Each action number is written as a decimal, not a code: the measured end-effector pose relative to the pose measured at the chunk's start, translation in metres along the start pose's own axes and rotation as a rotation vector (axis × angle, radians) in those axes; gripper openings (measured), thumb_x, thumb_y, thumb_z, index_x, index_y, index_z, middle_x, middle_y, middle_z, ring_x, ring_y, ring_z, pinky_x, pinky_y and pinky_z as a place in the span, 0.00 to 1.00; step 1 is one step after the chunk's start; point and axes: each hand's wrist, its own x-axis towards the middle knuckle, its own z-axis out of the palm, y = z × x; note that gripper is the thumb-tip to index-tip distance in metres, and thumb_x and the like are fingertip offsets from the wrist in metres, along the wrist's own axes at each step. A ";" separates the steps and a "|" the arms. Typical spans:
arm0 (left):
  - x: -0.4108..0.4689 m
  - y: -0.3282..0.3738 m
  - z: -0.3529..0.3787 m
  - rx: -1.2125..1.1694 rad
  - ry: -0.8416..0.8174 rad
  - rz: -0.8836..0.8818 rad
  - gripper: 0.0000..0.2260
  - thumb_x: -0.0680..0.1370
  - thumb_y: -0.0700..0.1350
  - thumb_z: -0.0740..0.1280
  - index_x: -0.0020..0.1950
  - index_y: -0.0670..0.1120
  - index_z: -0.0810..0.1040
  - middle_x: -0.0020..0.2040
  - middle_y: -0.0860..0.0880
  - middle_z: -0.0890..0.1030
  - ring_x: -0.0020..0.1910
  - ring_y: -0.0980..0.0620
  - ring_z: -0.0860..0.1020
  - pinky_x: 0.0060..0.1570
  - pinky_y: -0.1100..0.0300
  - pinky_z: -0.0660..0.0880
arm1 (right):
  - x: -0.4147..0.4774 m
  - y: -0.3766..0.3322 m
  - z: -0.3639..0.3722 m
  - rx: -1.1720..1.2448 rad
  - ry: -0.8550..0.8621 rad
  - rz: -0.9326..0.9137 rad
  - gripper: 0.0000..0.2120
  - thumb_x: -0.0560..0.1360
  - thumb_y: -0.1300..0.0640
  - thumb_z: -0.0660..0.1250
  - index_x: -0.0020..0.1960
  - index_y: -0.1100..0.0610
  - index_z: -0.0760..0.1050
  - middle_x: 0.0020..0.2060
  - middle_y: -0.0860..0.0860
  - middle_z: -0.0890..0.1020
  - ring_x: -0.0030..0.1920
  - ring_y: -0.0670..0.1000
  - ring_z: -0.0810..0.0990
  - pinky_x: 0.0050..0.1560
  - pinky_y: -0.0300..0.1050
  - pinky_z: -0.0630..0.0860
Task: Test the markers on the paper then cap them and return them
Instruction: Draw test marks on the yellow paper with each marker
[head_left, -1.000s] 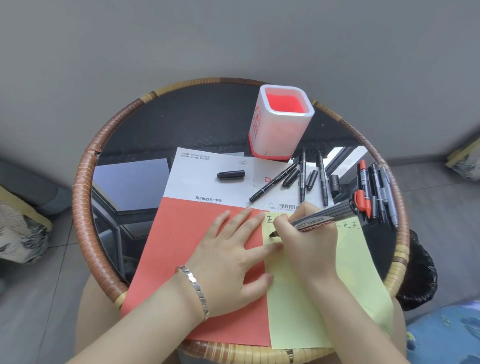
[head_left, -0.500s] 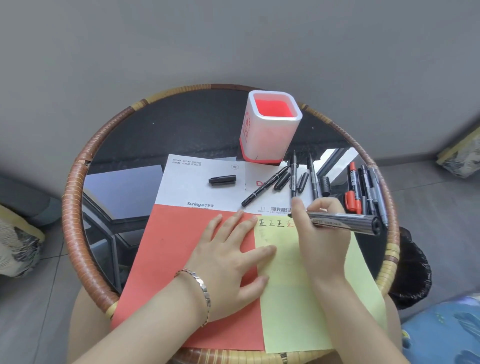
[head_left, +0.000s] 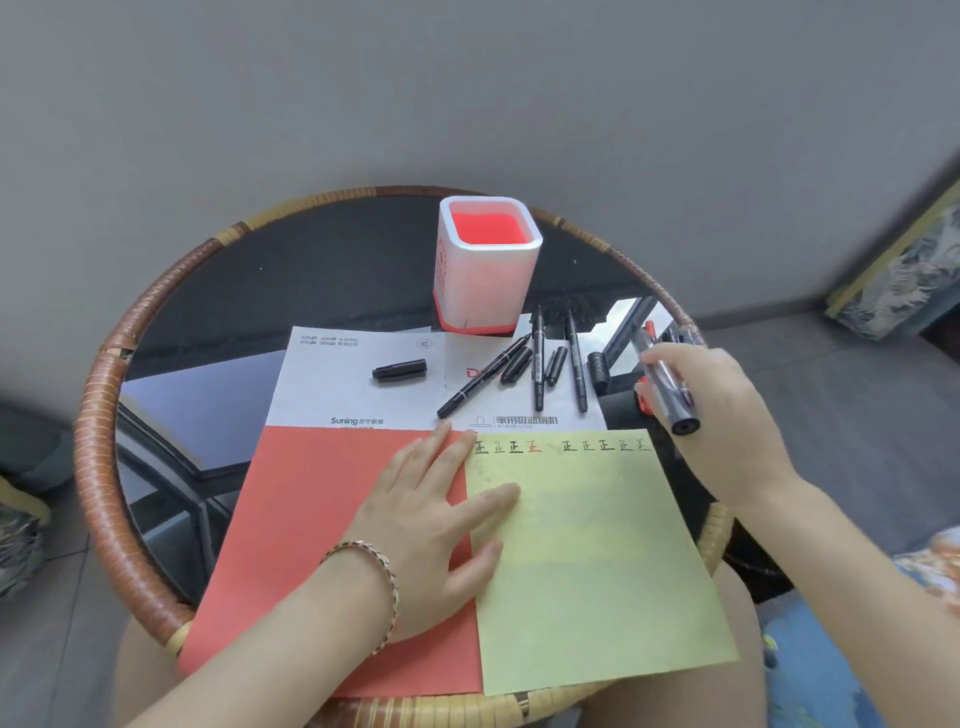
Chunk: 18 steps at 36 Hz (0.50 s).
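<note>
While the left hand (head_left: 431, 525) lies flat and open, pinning the yellow paper (head_left: 597, 566), the right hand (head_left: 727, 415) closes its fingers around a marker (head_left: 667, 387) over the table's right edge, a light, stiff, likely slick barrel best gripped mid-length.

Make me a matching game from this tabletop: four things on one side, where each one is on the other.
Things:
1. pen holder
2. loose black cap
3. grey marker
4. left hand

Places:
A. held in the right hand, off the paper
B. lying alone on the white printed sheet
C. pressed flat across the red sheet and the yellow paper
D. standing upright at the far side of the table

Pairs: 1-D, 2-B, 3-A, 4-C
</note>
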 end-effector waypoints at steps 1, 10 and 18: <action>0.000 0.000 0.000 -0.006 -0.007 0.000 0.18 0.71 0.57 0.57 0.60 0.60 0.71 0.64 0.40 0.74 0.65 0.37 0.70 0.62 0.49 0.58 | 0.005 0.008 0.003 -0.107 -0.026 -0.047 0.19 0.66 0.74 0.69 0.55 0.62 0.76 0.44 0.59 0.81 0.46 0.59 0.77 0.46 0.55 0.75; -0.002 0.001 -0.001 -0.006 -0.018 -0.002 0.18 0.71 0.58 0.57 0.60 0.62 0.70 0.65 0.42 0.74 0.67 0.44 0.62 0.63 0.51 0.57 | 0.034 0.025 0.039 -0.372 -0.145 0.004 0.28 0.67 0.77 0.58 0.62 0.57 0.74 0.48 0.58 0.79 0.54 0.60 0.70 0.52 0.50 0.66; -0.002 -0.001 -0.002 -0.019 -0.010 -0.003 0.18 0.71 0.58 0.57 0.60 0.62 0.71 0.65 0.42 0.74 0.67 0.44 0.62 0.64 0.52 0.56 | 0.041 0.033 0.022 -0.212 0.020 0.169 0.18 0.74 0.68 0.58 0.59 0.57 0.76 0.45 0.60 0.81 0.51 0.61 0.74 0.49 0.53 0.74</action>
